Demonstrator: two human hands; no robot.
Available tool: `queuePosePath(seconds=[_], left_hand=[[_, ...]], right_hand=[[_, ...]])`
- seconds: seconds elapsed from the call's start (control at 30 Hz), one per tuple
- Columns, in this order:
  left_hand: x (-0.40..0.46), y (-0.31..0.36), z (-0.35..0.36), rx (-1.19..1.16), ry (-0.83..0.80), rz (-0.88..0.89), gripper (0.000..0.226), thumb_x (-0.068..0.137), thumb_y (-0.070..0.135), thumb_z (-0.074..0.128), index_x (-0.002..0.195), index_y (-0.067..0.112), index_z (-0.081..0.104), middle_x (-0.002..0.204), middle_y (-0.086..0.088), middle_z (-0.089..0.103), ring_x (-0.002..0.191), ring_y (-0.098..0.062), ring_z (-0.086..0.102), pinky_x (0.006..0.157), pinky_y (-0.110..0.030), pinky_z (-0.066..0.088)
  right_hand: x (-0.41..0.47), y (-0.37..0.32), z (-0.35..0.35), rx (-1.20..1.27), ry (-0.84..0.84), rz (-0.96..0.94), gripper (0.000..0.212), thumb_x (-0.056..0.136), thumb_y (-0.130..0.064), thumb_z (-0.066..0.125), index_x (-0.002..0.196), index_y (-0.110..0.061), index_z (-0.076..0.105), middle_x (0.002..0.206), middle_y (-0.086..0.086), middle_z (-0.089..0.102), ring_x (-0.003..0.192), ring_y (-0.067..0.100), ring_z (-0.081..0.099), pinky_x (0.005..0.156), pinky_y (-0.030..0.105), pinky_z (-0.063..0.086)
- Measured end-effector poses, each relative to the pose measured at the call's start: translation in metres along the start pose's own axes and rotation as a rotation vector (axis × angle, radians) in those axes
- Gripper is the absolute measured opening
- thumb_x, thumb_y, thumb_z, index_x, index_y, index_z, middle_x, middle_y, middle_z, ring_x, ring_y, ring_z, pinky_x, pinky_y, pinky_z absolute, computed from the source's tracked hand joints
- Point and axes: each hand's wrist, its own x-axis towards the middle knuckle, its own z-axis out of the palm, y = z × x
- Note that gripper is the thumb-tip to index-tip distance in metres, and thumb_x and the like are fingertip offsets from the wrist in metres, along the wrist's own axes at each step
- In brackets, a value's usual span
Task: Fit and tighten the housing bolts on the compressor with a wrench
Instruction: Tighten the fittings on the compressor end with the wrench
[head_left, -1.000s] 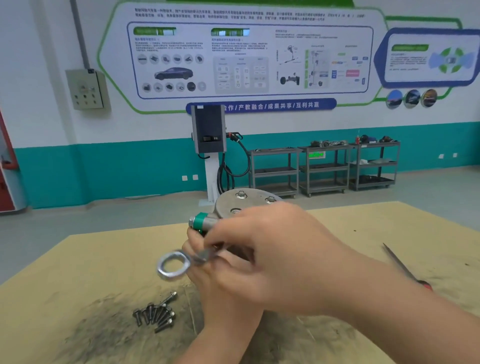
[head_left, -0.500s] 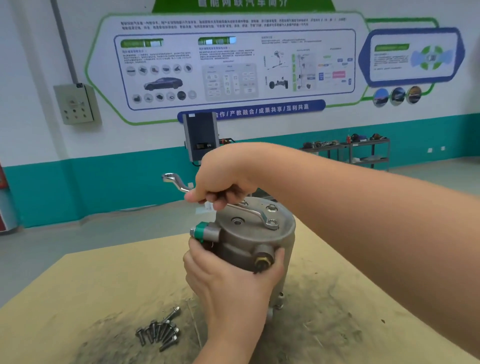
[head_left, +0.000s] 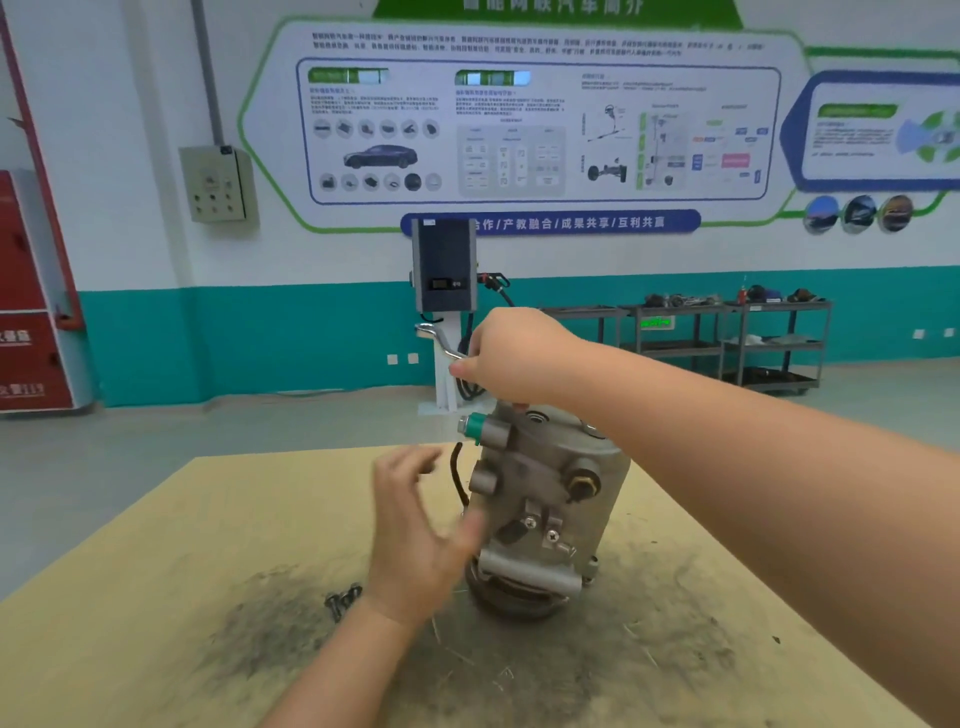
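On a stained tan tabletop, the grey metal compressor is standing upright. The right hand is gripping a bent silver wrench above it; the blurred left hand is hovering alongside, fingers spread.

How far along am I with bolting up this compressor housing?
Done: the grey metal compressor stands upright on the tan tabletop, with at least one bolt seated in its top. In hand: your right hand grips the silver offset wrench over the top face; your left hand is open beside the housing. Left: loose dark bolts lie on the table, unfitted.
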Motion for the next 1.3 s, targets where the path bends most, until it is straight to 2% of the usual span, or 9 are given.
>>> queuePosePath(seconds=[0.1,0.2,0.3,0.63,0.87,0.97,1.1,1.2,1.3], left_hand=[[0.031,-0.040,-0.028,0.084,0.098,-0.259,0.011,0.098,0.024,0.042,0.101,0.018,0.051,0.099,0.012,0.049,0.093,0.001,0.049,0.075,-0.021,0.038],[0.041,-0.067,-0.029,0.418,-0.479,-0.552,0.025,0.101,0.007,0.043,0.105,0.022,0.062,0.108,0.002,0.062,0.098,-0.016,0.056,0.076,-0.025,0.041],[0.029,-0.074,-0.035,0.637,-0.947,-0.585,0.033,0.097,0.003,0.047,0.116,0.019,0.069,0.123,-0.001,0.065,0.108,-0.016,0.059,0.086,-0.019,0.041],[0.024,-0.076,-0.037,0.571,-1.020,-0.626,0.012,0.092,0.017,0.068,0.086,0.027,0.065,0.088,0.011,0.063,0.083,-0.006,0.058,0.058,-0.010,0.039],[0.028,-0.060,-0.035,0.599,-0.869,-0.569,0.014,0.097,0.014,0.060,0.086,0.023,0.061,0.089,0.004,0.061,0.085,-0.014,0.057,0.068,-0.021,0.039],[0.039,-0.053,-0.036,0.492,-0.688,-0.574,0.021,0.097,0.012,0.060,0.079,0.024,0.057,0.081,0.007,0.060,0.076,-0.013,0.055,0.066,-0.026,0.040],[0.039,-0.046,-0.034,0.525,-0.768,-0.574,0.021,0.096,0.008,0.058,0.078,0.019,0.058,0.084,-0.003,0.062,0.081,-0.020,0.057,0.069,-0.026,0.042],[0.051,-0.037,-0.040,0.368,-0.488,-0.637,0.018,0.096,0.004,0.056,0.083,0.014,0.063,0.076,0.001,0.065,0.069,-0.012,0.057,0.054,-0.020,0.037],[0.075,-0.013,-0.053,-0.040,-0.157,-0.667,0.017,0.095,-0.001,0.055,0.087,0.008,0.068,0.085,-0.008,0.073,0.073,-0.013,0.068,0.063,-0.019,0.051]], right_hand=[[0.000,0.004,0.000,0.020,-0.002,0.004,0.038,0.099,-0.041,0.051,0.096,-0.007,0.067,0.062,-0.001,0.049,0.049,0.014,0.045,0.057,0.025,0.043],[0.001,0.004,0.001,0.008,-0.024,-0.017,0.042,0.099,-0.041,0.051,0.106,-0.004,0.069,0.068,0.001,0.049,0.055,0.014,0.046,0.064,0.028,0.048],[0.003,0.000,0.004,0.055,-0.048,-0.022,0.043,0.097,-0.043,0.052,0.108,-0.005,0.070,0.065,-0.001,0.055,0.053,0.012,0.051,0.062,0.028,0.048],[-0.002,-0.028,0.008,0.056,-0.114,-0.133,0.041,0.097,-0.043,0.054,0.098,-0.007,0.073,0.064,-0.002,0.062,0.051,0.008,0.055,0.067,0.026,0.054],[0.001,-0.048,0.007,-0.037,-0.177,-0.201,0.036,0.097,-0.040,0.055,0.094,-0.008,0.072,0.054,-0.008,0.054,0.035,0.004,0.048,0.046,0.013,0.039],[0.000,-0.052,0.010,-0.076,-0.142,-0.240,0.033,0.095,-0.039,0.058,0.093,-0.009,0.071,0.056,-0.005,0.052,0.043,0.007,0.048,0.048,0.020,0.041],[-0.011,-0.053,0.017,-0.325,0.041,-0.361,0.018,0.098,-0.031,0.053,0.096,-0.014,0.058,0.072,-0.001,0.041,0.065,0.017,0.043,0.054,0.030,0.032],[-0.019,-0.048,0.016,-0.302,0.044,-0.420,0.018,0.103,-0.031,0.044,0.097,-0.015,0.048,0.077,-0.001,0.039,0.068,0.019,0.044,0.055,0.033,0.029],[-0.028,-0.039,0.017,-0.210,0.063,-0.450,0.016,0.104,-0.033,0.043,0.096,-0.019,0.046,0.074,-0.003,0.048,0.066,0.020,0.052,0.052,0.033,0.038]])
